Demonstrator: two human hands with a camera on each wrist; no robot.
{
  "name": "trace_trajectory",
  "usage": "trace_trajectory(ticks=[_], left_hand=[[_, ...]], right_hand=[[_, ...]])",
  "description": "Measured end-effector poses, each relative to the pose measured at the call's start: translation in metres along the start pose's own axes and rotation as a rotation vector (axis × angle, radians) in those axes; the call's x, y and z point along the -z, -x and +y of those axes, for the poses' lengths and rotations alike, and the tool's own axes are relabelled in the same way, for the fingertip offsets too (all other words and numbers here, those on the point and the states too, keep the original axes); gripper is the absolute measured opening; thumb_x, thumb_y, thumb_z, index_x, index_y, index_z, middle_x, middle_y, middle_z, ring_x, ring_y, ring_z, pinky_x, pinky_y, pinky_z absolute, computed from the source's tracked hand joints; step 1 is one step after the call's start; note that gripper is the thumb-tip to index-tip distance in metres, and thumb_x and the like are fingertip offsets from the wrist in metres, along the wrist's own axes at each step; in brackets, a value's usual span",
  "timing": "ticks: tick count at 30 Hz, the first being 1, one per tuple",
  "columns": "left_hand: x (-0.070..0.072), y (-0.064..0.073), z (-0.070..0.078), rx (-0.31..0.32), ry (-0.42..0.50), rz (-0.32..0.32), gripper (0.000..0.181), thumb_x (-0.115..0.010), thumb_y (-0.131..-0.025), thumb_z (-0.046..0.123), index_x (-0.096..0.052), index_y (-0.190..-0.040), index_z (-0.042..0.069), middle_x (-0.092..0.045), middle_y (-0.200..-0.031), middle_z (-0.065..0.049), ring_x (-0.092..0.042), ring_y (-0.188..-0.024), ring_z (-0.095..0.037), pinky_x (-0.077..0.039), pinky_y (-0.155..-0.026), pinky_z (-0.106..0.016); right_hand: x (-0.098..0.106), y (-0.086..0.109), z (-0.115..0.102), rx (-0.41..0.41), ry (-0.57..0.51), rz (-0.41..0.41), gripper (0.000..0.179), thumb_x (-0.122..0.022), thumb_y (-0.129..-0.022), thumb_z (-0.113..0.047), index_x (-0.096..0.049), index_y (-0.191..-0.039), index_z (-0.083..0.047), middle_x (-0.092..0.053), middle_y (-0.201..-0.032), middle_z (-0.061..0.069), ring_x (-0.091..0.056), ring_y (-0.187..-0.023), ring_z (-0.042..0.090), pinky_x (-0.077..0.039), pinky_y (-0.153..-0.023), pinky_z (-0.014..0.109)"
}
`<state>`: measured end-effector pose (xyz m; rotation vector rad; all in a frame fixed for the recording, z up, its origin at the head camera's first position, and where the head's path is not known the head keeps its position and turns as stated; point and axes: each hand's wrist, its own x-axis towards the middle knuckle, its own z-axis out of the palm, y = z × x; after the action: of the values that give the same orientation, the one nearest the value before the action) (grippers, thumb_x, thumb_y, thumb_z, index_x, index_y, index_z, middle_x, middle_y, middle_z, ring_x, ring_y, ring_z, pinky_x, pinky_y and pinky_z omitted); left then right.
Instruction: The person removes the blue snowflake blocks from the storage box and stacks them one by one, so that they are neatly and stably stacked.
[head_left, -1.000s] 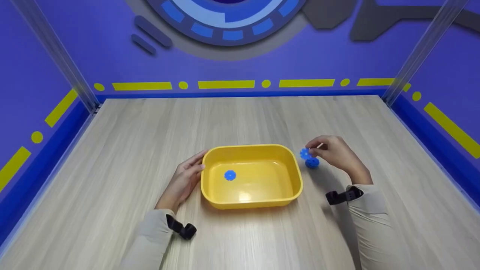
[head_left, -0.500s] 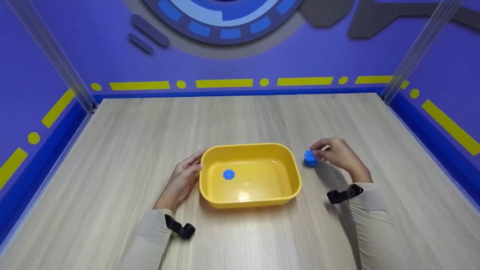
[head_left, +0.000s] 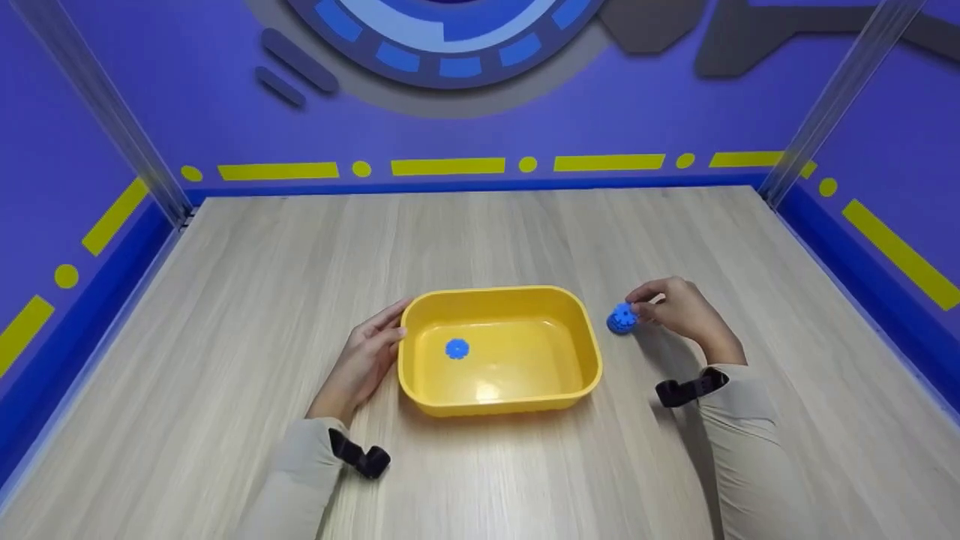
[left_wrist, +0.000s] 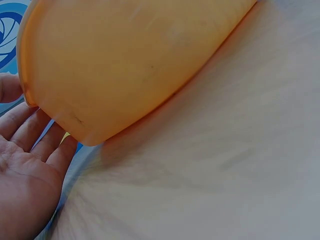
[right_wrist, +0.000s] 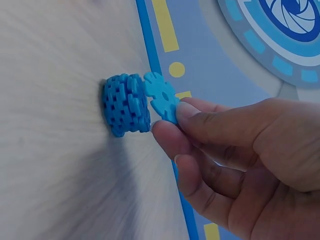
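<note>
A blue notched snowflake disc (right_wrist: 162,94) is pinched between the thumb and index finger of my right hand (head_left: 681,311). It tilts at the top of a short stack of matching blue discs (right_wrist: 122,105), which stands on the table to the right of a yellow plastic tub (head_left: 525,364). My left hand (head_left: 366,358) holds the tub at its left end, thumb at the rim and fingers along the outer wall, as the left wrist view shows. Inside the tub, left of its middle, a single blue disc (head_left: 457,349) lies flat.
The tub sits on a pale wood-grain table (head_left: 480,240). Blue-purple panels with yellow markings (head_left: 448,166) rise along the back and both sides. Each wrist carries a black camera strap (head_left: 360,454).
The right hand has shifted slightly, bringing its pinched disc over the stack, closer to the top. The left hand stays on the tub, and the disc inside has not moved.
</note>
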<state>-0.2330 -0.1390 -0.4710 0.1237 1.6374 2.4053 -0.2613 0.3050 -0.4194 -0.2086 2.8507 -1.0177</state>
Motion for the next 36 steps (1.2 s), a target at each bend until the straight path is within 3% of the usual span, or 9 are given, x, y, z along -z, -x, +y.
trace_trajectory(ticks=[5,12,21,36], left_hand=[[0.0,0.0,0.0,0.004,-0.006,0.003,0.056,-0.048,-0.091,-0.004,-0.036,-0.146,-0.001,-0.035,-0.154,-0.014,-0.036,-0.14,-0.022,-0.042,-0.107,-0.027],[0.001,0.0,0.0,0.001,-0.005,-0.002,0.056,-0.048,-0.092,-0.003,-0.035,-0.147,0.0,-0.034,-0.154,-0.014,-0.036,-0.14,-0.023,-0.04,-0.109,-0.03],[0.002,0.0,-0.001,-0.016,0.002,-0.018,0.055,-0.049,-0.092,-0.003,-0.036,-0.146,-0.002,-0.035,-0.153,-0.015,-0.039,-0.137,-0.022,-0.045,-0.104,-0.026],[0.001,0.0,-0.001,-0.014,0.021,-0.013,0.055,-0.049,-0.092,-0.004,-0.036,-0.146,-0.002,-0.035,-0.153,-0.015,-0.038,-0.138,-0.023,-0.044,-0.105,-0.027]], right_hand=[[0.0,-0.001,0.0,-0.007,0.005,-0.008,0.019,-0.061,-0.091,-0.006,-0.07,-0.106,0.002,-0.067,-0.106,0.022,-0.064,-0.08,0.019,-0.057,-0.07,0.027],[0.001,-0.001,0.001,-0.01,0.001,-0.017,0.02,-0.061,-0.091,-0.007,-0.07,-0.106,0.003,-0.067,-0.106,0.022,-0.065,-0.08,0.02,-0.058,-0.072,0.031],[0.0,-0.001,0.001,-0.036,-0.014,-0.039,0.023,-0.062,-0.091,-0.008,-0.069,-0.109,0.005,-0.067,-0.107,0.023,-0.065,-0.076,0.014,-0.056,-0.069,0.02],[0.007,-0.001,-0.013,-0.016,0.01,-0.019,0.028,-0.061,-0.093,-0.015,-0.068,-0.115,0.0,-0.067,-0.108,0.019,-0.065,-0.085,0.025,-0.056,-0.079,0.035]])
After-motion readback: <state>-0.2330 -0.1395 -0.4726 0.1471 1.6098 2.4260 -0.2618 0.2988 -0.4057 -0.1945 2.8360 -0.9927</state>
